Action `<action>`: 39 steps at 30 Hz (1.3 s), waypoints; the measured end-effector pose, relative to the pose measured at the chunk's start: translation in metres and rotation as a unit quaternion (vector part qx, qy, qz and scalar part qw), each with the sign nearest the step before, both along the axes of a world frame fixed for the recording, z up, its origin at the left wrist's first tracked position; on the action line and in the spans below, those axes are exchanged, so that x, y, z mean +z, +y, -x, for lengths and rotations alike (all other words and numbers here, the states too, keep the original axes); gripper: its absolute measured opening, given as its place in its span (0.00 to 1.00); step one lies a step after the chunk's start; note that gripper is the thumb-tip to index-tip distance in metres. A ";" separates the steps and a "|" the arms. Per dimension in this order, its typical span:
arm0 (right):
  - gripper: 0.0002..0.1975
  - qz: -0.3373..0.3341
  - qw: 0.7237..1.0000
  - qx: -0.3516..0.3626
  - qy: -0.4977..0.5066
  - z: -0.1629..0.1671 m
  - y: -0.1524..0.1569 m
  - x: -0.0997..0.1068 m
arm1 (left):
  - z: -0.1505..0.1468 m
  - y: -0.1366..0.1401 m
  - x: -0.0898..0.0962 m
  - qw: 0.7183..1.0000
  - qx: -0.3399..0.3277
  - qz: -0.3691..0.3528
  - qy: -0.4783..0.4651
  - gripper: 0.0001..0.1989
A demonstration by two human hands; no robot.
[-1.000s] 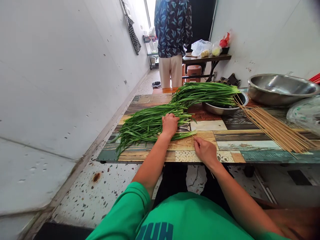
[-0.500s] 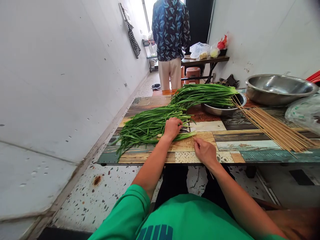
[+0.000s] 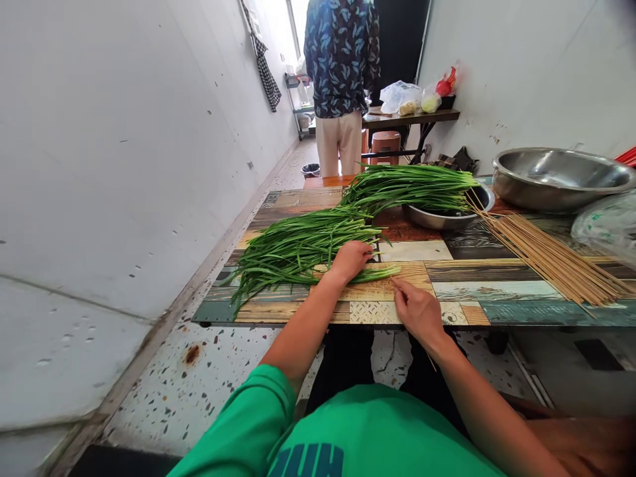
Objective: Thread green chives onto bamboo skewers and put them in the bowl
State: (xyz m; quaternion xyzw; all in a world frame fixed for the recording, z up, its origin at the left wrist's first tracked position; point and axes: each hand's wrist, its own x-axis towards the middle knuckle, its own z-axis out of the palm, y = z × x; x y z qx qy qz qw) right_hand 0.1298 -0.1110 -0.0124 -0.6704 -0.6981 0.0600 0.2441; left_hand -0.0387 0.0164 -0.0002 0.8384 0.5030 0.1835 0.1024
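A loose pile of garlic chives (image 3: 293,245) lies on the table with its pale stem ends to the right. My left hand (image 3: 352,260) rests at those stem ends, fingers closed on chives; a pale stem pokes out past the fingertips. Nearer me, a small bundle of chive stems (image 3: 385,272) lies flat and passes under my left wrist. My right hand (image 3: 420,310) pinches a thin bamboo skewer (image 3: 432,362), whose tail shows below the wrist. Its tip is close to the ends of the small bundle; whether they touch, I cannot tell.
More chives (image 3: 412,189) lie across a metal bowl (image 3: 437,220) at the back. Many bamboo skewers (image 3: 556,258) spread to the right, near a large steel basin (image 3: 561,192) and a plastic bag (image 3: 609,225). A person (image 3: 340,79) stands beyond the table, facing away.
Both hands have shifted slightly to the right and a little toward me. The small bundle's stem ends reach farther right than before. The skewer has stayed in my right hand.
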 end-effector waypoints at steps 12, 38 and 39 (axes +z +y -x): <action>0.19 -0.004 1.000 0.008 0.007 -0.001 0.001 -0.005 | 0.009 -0.008 0.010 0.997 -0.043 -0.024 0.053 0.11; 0.18 0.066 0.996 0.012 -0.052 -0.001 0.004 0.006 | 0.003 -0.003 -0.002 0.998 -0.011 -0.027 0.049 0.13; 0.18 0.071 0.996 0.013 -0.052 0.000 0.004 0.007 | 0.003 -0.003 -0.003 0.998 -0.013 -0.031 0.049 0.13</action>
